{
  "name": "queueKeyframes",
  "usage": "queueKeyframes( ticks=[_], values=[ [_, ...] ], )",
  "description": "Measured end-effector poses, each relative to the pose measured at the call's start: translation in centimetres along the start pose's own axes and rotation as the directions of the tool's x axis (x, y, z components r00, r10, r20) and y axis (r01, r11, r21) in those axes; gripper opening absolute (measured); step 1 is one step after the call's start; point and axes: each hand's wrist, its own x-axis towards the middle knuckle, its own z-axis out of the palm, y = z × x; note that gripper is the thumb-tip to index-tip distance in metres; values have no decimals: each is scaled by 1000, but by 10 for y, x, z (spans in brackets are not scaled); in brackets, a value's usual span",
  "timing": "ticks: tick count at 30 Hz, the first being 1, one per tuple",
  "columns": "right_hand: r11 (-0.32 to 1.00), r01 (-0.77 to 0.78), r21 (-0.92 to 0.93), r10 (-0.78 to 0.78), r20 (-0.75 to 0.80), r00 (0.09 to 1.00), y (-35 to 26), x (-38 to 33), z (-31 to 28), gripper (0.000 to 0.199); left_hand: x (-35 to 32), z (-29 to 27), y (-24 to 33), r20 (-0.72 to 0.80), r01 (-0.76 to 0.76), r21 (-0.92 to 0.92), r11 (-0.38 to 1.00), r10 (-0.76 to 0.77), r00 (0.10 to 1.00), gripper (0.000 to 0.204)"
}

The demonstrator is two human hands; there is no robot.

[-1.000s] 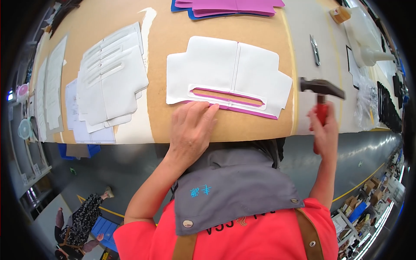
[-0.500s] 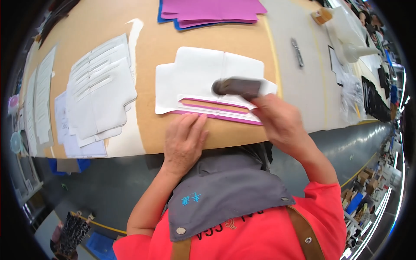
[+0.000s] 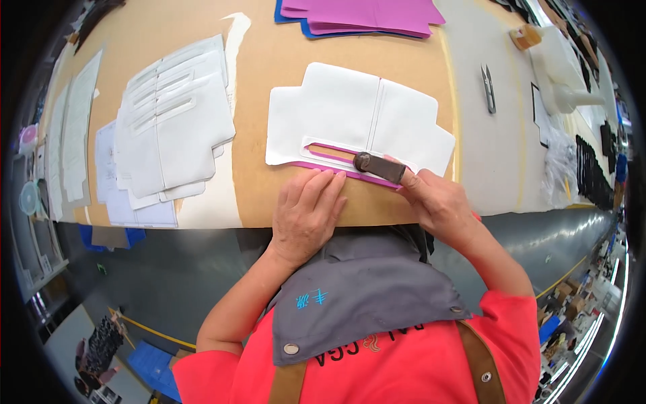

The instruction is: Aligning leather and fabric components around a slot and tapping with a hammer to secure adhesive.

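Note:
A white panel with pink edging lies on the tan work surface in front of me. Near its front edge is a long slot lined in pink. My right hand is closed around a dark hammer; its handle is mostly hidden by the hand. The hammer's rounded head is down over the right part of the slot. My left hand rests with fingers stretched out, fingertips on the folded pink strip along the panel's front edge.
Slotted white panels are stacked at the left, over white paper sheets. Pink sheets lie at the far side. To the right are thread snips, a white plastic bottle and a clear plastic bag.
The hammer has come down from above the panel onto the slot's edge and is no longer blurred. My left hand stays at the front edge. The whole view has shifted slightly.

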Motion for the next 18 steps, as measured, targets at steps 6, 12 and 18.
queueKeyframes(
  ticks=[6,12,18],
  values=[
    [967,143,212,-49,-394,918,-6,3,-16,53,2,-1,2,-8,-4,12,1000,4,1000,38],
    [983,-63,170,90,-153,984,8,-14,-20,51,-2,2,-1,-12,-14,18,1000,14,1000,37],
    [972,-215,95,218,-20,976,17,-57,-15,33,-3,3,0,0,-27,23,999,27,1000,37]
  ],
)
